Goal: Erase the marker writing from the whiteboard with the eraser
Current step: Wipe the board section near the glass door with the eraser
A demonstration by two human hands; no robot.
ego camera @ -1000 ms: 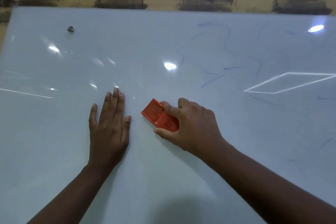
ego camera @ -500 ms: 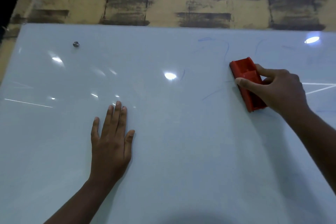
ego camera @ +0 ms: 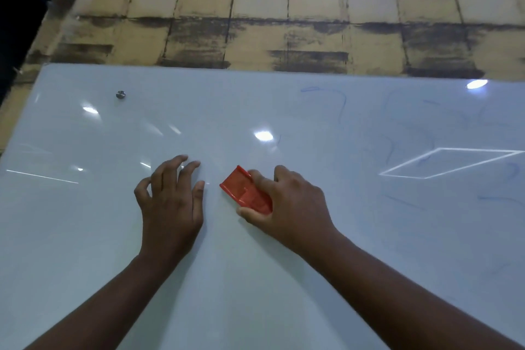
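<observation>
A large white whiteboard fills most of the head view. Faint blue marker strokes remain on its upper right part, with more toward the right edge. My right hand grips a red eraser and holds it flat against the board near the middle. My left hand rests on the board just left of the eraser, fingers slightly bent with the tips touching the surface, holding nothing.
A small round metal mount sits near the board's upper left corner. Above the board's top edge is a stained yellow tiled wall. Bright light reflections dot the glossy surface.
My right hand swept the eraser from the upper right back down to the middle beside my left hand. My left hand's fingers went from flat to slightly bent.
</observation>
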